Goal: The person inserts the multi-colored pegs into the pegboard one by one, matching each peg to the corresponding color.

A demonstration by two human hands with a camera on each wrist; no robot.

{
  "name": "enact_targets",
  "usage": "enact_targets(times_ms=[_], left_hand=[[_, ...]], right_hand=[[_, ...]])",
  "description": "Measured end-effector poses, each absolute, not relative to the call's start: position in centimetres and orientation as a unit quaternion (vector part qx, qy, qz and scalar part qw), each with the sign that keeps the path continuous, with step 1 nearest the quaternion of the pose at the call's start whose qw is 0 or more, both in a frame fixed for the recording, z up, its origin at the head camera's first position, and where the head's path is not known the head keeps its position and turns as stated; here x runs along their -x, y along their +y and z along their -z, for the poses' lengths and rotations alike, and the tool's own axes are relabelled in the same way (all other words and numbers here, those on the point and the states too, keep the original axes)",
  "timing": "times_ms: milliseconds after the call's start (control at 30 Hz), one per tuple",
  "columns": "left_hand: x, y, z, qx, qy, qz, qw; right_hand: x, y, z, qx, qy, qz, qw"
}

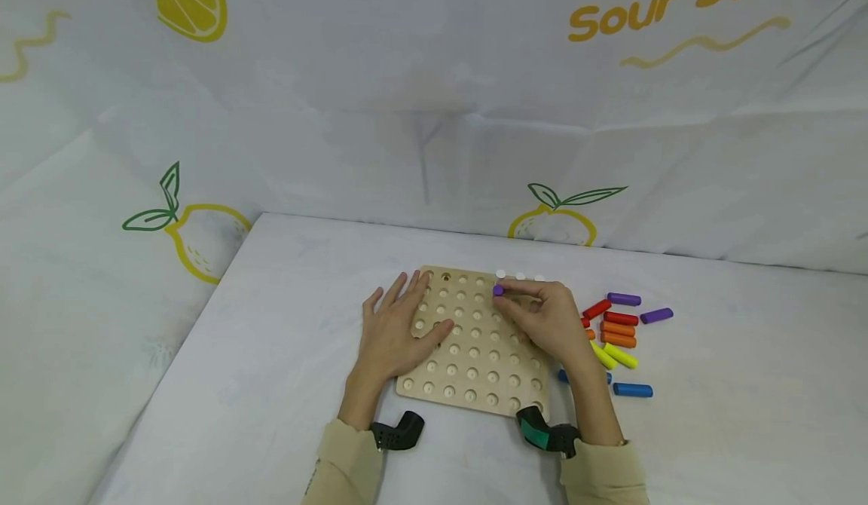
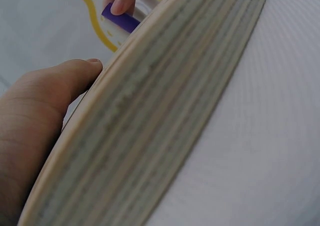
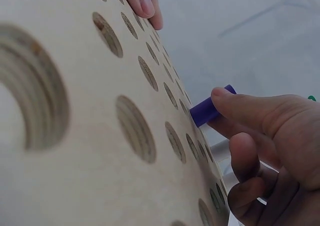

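Clearly, you've got one hand for bracing, one for fine work. Your left hand [image 1: 400, 337] lies across the left edge of the wooden pegboard [image 1: 484, 365], low centre of the frame. Its fingers are spread and mostly straight, thumb stretched out over the holes; it grips no peg. Likely reason: flat contact steadies the board without covering much of it.

Your right hand [image 1: 552, 320], over the board's upper right, pinches a purple peg [image 1: 498, 291] between thumb and forefinger, the gap closed to the peg's thickness. The right wrist view shows the other visible fingers curled back, probably to leave the peg's lower end free. That end is at the board's surface; whether it sits in a hole, you can't tell from here.

White pegs [image 1: 520, 276] stand along the board's far edge, just beyond your right fingers. Loose stock lies right of centre: red pegs [image 1: 620, 318], orange pegs [image 1: 618, 340], yellow pegs [image 1: 620, 356], blue pegs [image 1: 633, 390], plus two spare purple pegs [image 1: 656, 316] at the pile's upper right. Roughly sorted by colour, presumably for quick picking, and on the right hand's side for a short reach.
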State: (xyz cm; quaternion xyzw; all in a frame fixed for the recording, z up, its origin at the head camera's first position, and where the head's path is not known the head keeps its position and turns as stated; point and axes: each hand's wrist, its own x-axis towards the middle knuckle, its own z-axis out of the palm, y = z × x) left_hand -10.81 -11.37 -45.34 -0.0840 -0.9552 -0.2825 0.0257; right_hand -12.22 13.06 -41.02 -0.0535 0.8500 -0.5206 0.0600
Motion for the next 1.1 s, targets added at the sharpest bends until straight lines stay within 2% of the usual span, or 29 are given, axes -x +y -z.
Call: enact_targets(times_ms=[800, 1100], left_hand=[[10.9, -11.4, 45.3, 0.08, -0.957, 0.277, 0.018], [10.9, -11.4, 45.4, 0.081, -0.957, 0.278, 0.02]], right_hand=[[12.1, 13.5, 40.4, 0.04, 0.858, 0.506, 0.078], [11.9, 15.0, 39.4, 0.041, 0.882, 0.468, 0.045]])
